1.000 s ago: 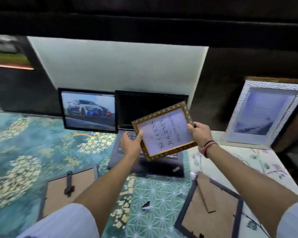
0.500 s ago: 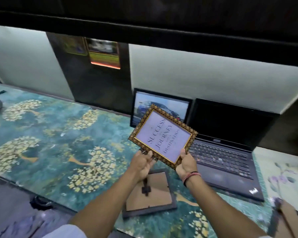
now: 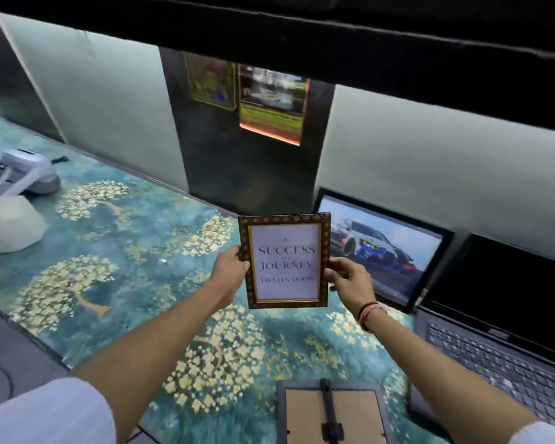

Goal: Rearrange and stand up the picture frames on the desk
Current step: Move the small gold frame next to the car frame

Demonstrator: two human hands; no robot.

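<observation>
Above tabletop (image 3: 135, 238), centre: gold frame (image 3: 284, 261) upright, left hand (image 3: 229, 267) and right hand (image 3: 348, 278) each pinching side edge. Lower squarely, left of car frame (image 3: 382, 248); open rear stand first.

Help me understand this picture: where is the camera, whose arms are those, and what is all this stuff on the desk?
There is no machine here. A person wears a wide-angle camera on the head, so you look forward and down along their own arms. The left hand and right hand grip the two side edges of a gold-patterned picture frame, held upright in the air, its print facing the camera. Below is a desk with a teal floral cover. At the back right, a black frame with a car photo stands propped. Beside it is an open laptop with a dark screen. At the bottom edge, another frame lies face down, its cardboard back and stand showing. At far left sit pale objects too blurred to identify.
</observation>
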